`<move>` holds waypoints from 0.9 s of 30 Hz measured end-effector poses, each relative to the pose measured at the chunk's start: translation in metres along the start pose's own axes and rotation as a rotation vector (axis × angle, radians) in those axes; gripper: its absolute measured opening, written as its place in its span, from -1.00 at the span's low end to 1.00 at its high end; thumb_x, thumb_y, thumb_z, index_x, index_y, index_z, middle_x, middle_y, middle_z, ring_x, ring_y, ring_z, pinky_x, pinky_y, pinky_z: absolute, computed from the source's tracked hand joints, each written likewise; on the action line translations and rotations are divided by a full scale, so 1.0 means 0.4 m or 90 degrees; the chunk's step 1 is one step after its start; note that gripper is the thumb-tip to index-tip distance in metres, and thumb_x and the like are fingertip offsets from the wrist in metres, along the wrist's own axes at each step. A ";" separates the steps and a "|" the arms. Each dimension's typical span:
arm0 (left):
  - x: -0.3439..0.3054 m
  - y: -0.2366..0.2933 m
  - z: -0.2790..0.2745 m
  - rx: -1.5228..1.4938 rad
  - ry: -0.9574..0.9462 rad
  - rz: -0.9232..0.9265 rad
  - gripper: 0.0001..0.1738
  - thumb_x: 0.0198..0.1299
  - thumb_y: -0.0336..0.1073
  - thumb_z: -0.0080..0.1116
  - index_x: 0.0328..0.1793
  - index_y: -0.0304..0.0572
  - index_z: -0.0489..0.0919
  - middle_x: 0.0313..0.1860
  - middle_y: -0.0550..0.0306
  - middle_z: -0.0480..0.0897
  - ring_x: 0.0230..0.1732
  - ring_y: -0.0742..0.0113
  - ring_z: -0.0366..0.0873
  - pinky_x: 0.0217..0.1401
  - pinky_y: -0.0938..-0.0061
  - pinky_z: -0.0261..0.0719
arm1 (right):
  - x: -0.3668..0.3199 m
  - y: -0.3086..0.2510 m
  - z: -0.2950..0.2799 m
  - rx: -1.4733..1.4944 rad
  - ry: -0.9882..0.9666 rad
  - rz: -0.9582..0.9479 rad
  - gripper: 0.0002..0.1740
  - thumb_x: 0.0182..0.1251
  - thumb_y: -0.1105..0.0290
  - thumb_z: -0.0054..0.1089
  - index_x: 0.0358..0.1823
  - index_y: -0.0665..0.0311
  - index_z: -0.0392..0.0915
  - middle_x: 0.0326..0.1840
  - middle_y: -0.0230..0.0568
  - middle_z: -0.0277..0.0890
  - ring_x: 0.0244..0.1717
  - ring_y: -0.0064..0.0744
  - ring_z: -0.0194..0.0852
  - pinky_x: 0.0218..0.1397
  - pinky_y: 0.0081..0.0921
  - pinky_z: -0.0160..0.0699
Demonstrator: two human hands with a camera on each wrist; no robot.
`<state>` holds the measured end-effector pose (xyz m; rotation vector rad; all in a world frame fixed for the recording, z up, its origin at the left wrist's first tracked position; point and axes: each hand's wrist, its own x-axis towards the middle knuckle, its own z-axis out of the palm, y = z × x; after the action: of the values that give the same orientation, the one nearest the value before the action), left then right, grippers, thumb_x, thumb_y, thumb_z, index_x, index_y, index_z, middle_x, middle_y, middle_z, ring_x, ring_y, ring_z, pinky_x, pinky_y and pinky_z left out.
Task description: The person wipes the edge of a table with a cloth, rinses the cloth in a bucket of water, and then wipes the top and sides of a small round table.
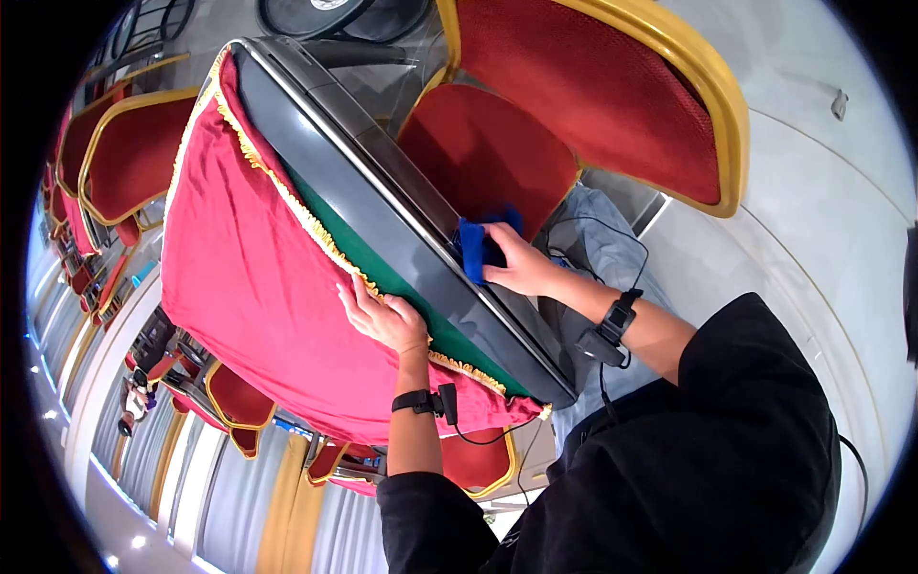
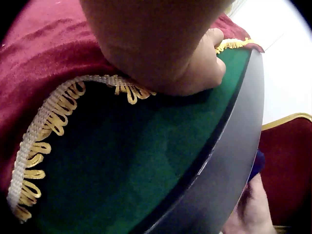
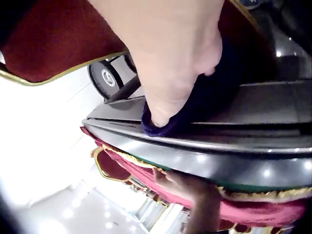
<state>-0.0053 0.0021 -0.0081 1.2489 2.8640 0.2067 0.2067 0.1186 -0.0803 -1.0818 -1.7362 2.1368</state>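
My right hand (image 1: 521, 265) holds a blue cloth (image 1: 472, 251) against the silver-trimmed side of a table with a dark grey rim (image 1: 382, 210). In the right wrist view the cloth (image 3: 195, 109) is bunched under the thumb and fingers, along a groove in the metal side panel. My left hand (image 1: 387, 320) rests on the edge of a red cover (image 1: 258, 277) with yellow looped fringe, its fingers fairly straight. Beside that hand, green felt (image 2: 117, 151) shows between the fringe and the grey rim.
A red chair with a gold frame (image 1: 612, 86) stands close against the table's side, past my right hand. Black round bases (image 1: 320, 14) lie on the floor beyond the table's far end. More red chairs (image 1: 143, 158) stand to the left. Thin cables (image 1: 645, 249) hang from the wrist cameras.
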 end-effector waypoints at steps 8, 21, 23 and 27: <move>0.002 -0.006 -0.002 -0.006 0.011 0.014 -0.31 0.22 -0.33 -0.07 0.55 -0.25 0.35 0.57 -0.30 0.26 0.53 -0.26 0.21 0.59 -0.09 0.08 | 0.074 -0.102 -0.028 -0.162 -0.055 0.073 -0.16 0.32 0.27 0.27 0.48 0.39 -0.01 0.38 0.26 0.18 0.33 0.31 0.39 0.36 -0.10 0.45; 0.009 -0.006 -0.014 -0.023 -0.007 -0.003 -0.30 0.19 -0.32 -0.02 0.54 -0.20 0.38 0.58 -0.30 0.25 0.52 -0.29 0.21 0.57 -0.09 0.10 | 0.134 -0.079 -0.007 -0.109 0.148 -0.031 -0.46 0.38 0.41 0.25 0.29 0.46 0.30 0.16 0.31 0.46 0.22 0.31 0.46 0.26 -0.10 0.48; 0.015 -0.012 -0.008 -0.027 -0.004 -0.001 -0.30 0.19 -0.33 -0.02 0.54 -0.20 0.38 0.58 -0.30 0.25 0.53 -0.28 0.21 0.57 -0.09 0.09 | 0.185 -0.110 -0.022 -0.102 0.166 -0.032 -0.52 0.38 0.41 0.26 0.24 0.43 0.36 0.10 0.28 0.49 0.15 0.32 0.48 0.21 -0.09 0.49; -0.001 -0.016 -0.015 -0.011 -0.019 -0.012 -0.26 0.12 -0.31 0.03 0.53 -0.17 0.39 0.57 -0.28 0.28 0.56 -0.27 0.20 0.57 -0.08 0.13 | 0.286 -0.188 -0.033 -0.143 0.319 -0.162 -0.69 0.37 0.42 0.27 0.06 0.41 0.50 0.01 0.21 0.54 0.06 0.29 0.54 0.09 -0.11 0.55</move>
<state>-0.0101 -0.0033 -0.0029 1.2121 2.8405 0.2092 0.1108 0.2152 -0.0603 -1.2387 -1.7693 1.3944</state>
